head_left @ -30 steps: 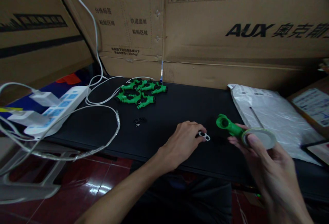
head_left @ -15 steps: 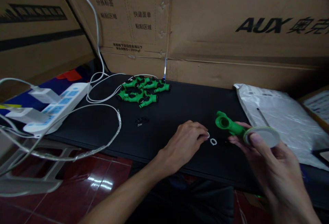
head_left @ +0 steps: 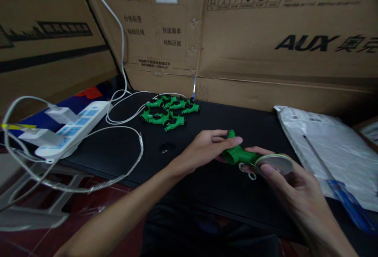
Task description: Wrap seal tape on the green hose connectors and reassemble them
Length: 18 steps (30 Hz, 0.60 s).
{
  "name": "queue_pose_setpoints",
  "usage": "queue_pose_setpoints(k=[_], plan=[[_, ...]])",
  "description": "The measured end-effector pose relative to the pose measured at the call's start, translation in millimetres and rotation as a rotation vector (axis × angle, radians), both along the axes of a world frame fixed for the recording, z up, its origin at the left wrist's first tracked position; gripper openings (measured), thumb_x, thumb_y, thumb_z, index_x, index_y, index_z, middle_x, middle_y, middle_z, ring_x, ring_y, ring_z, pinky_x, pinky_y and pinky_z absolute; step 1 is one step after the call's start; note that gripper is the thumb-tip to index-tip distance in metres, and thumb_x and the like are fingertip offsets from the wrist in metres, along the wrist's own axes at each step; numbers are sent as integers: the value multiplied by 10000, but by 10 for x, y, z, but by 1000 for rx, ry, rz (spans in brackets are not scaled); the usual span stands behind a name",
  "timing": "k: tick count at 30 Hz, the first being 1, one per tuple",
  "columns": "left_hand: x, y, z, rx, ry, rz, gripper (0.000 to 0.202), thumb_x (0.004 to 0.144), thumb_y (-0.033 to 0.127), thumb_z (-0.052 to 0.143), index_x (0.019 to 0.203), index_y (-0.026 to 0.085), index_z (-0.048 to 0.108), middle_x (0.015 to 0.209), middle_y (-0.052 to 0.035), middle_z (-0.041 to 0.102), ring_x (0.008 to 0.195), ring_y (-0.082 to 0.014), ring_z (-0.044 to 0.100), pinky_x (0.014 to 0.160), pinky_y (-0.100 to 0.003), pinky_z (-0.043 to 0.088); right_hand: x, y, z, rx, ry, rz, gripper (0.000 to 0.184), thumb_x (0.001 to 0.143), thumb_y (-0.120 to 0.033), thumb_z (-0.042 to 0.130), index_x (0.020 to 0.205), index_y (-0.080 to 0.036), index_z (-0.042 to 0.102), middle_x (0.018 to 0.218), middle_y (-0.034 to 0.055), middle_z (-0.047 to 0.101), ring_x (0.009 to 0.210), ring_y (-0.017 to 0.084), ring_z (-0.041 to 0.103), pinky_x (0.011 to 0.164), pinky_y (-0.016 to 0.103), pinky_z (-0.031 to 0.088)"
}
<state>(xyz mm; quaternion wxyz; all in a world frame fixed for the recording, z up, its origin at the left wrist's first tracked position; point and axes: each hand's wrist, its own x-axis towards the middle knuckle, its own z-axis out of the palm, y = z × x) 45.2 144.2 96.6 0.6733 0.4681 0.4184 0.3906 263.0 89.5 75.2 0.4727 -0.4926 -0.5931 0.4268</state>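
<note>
A green branched hose fitting [head_left: 236, 154] is held between my two hands above the black table. My left hand [head_left: 208, 146] is closed on its left branch, thumb on top. My right hand [head_left: 291, 182] holds the other end and also grips a round, pale, shallow disc [head_left: 276, 164] with a greenish rim, its thumb pressed on the face. Part of the fitting is hidden behind the disc and fingers. Just below the fitting, two white sealing rings, one a white ring [head_left: 252, 176], lie close together on the table.
Several green fittings [head_left: 168, 111] with black parts lie in a cluster at the back. Small black pieces [head_left: 167, 146] and screws [head_left: 164, 152] lie nearer. A blue-handled screwdriver [head_left: 345, 196] rests partly on a white plastic package [head_left: 330, 146]. A power strip [head_left: 75, 129] with cables stands left.
My left hand has left the white rings and taken hold of the fitting. My right hand has brought the fitting and disc to the left, over the rings. The view has tilted up.
</note>
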Motion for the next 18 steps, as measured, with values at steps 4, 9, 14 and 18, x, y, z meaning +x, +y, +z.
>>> queue_pose_setpoints(k=[4, 9, 14, 18], plan=[[-153, 166, -3, 114, 97, -11, 273, 934, 282, 749, 1161, 130, 754, 1115, -141, 809, 980, -246, 769, 776, -349, 617, -67, 162, 213, 78, -143, -7, 381, 829, -518, 822, 1144, -305, 819, 1187, 53, 809, 867, 254, 814, 752, 307, 667], [-309, 281, -61, 362, 254, 9, 239, 941, 257, 663, 1129, 149, 763, 1137, -123, 817, 1094, -273, 753, 932, -388, 562, -126, 576, 494, 167, -263, -97, 360, 790, -620, 805, 775, -260, 806, 670, 31, 757, 634, 205, 700, 606, 298, 565], [-325, 209, -121, 404, 345, 83, 264, 953, 331, 611, 1096, 187, 780, 1070, -71, 817, 1043, -263, 738, 908, -376, 541, -272, 927, 455, -45, -193, 135, 370, 727, -554, 880, 792, -199, 796, 613, 19, 681, 582, 167, 578, 531, 265, 451], [-305, 145, -137, 324, 327, 68, 287, 978, 352, 578, 1142, 204, 760, 1039, -59, 801, 970, -236, 721, 786, -328, 527, -274, 955, 267, -145, -150, 118, 365, 700, -536, 902, 797, -197, 809, 631, 15, 649, 587, 158, 538, 484, 238, 412]])
